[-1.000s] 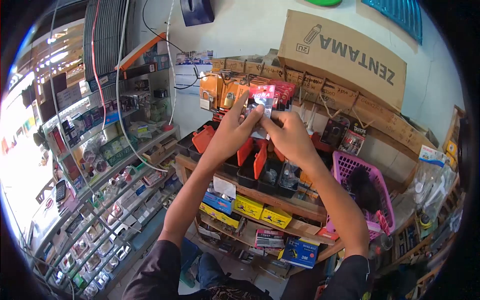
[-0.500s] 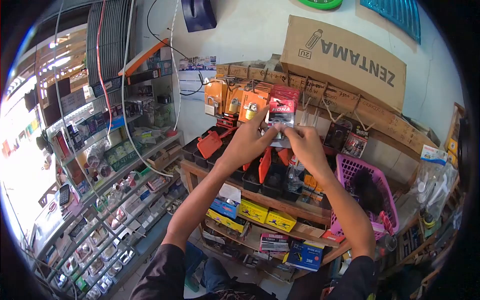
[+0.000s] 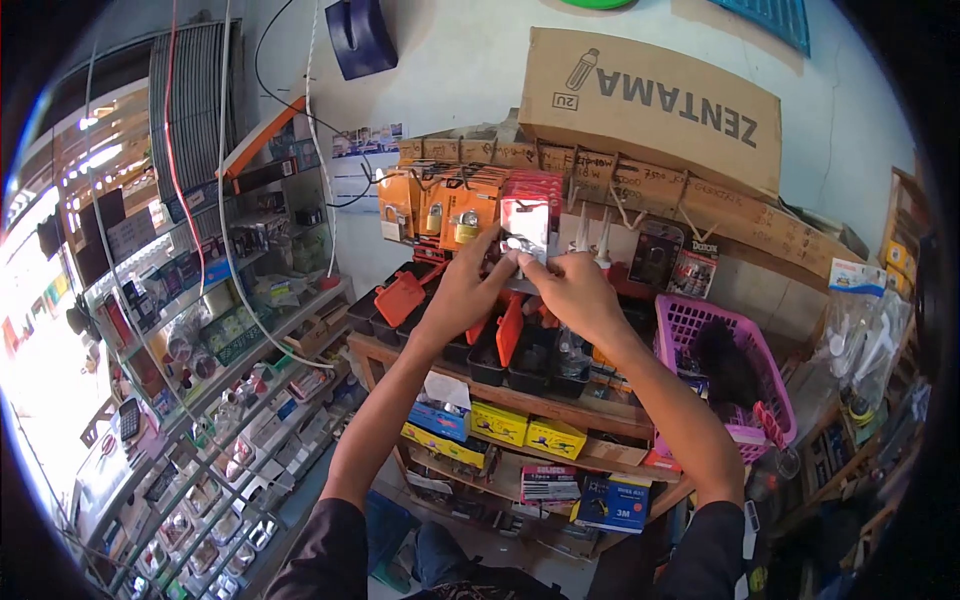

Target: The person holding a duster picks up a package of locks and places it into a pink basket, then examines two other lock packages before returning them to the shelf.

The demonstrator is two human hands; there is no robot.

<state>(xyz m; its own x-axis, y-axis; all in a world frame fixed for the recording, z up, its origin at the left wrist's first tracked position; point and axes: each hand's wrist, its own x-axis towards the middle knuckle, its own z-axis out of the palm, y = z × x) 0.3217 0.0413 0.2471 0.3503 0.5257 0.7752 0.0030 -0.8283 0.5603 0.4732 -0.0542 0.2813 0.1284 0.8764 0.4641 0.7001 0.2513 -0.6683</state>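
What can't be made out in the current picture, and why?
All in the head view:
Print on the packet: washed out by glare.
Its lower end: hidden by fingers of the left hand and right hand.
Green object: mostly cut off by the top edge.
Black thing in the pink basket: too dark to identify.

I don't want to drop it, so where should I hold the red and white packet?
Probably pinch the red and white packet at its lower end, coming from the near side, thumbs in front. It looks flat and upright, its face towards you, with more red packets behind. The left hand and right hand meet there too.
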